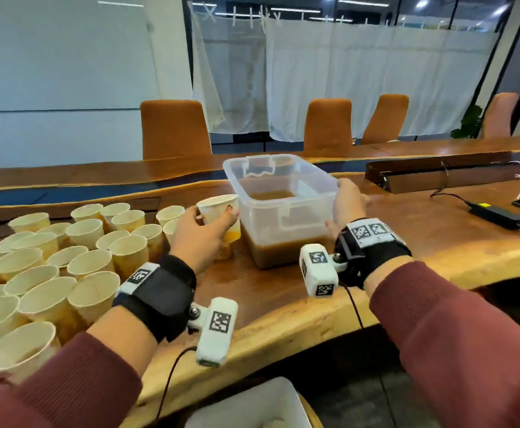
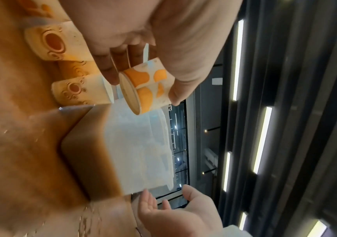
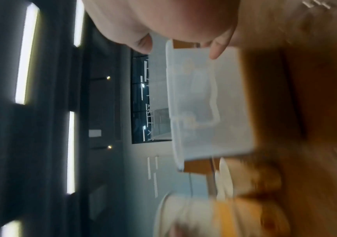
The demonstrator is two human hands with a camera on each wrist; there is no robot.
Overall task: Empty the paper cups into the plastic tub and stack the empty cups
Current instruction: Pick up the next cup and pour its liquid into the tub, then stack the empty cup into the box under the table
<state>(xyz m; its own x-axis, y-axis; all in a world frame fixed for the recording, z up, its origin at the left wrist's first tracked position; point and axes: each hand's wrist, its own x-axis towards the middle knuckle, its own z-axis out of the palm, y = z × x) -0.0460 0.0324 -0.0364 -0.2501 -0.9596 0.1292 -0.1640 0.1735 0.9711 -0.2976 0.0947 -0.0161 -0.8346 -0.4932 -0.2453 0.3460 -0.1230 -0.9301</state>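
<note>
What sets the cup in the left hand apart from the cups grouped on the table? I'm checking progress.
The held cup is lifted beside the plastic tub, gripped by the left hand; the grouped cups stand on the table, untouched. Both are upright white paper cups with orange print.

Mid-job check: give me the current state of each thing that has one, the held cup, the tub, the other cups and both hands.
held paper cup: lifted off the table, about upright, beside the tub's left wall; contents not visible.
plastic tub: lid off, partly filled with brown liquid.
cups on the table: upright, unstacked; at least one holds liquid.
left hand: grips the held cup.
right hand: fingers fairly straight at the tub's right wall.
</note>
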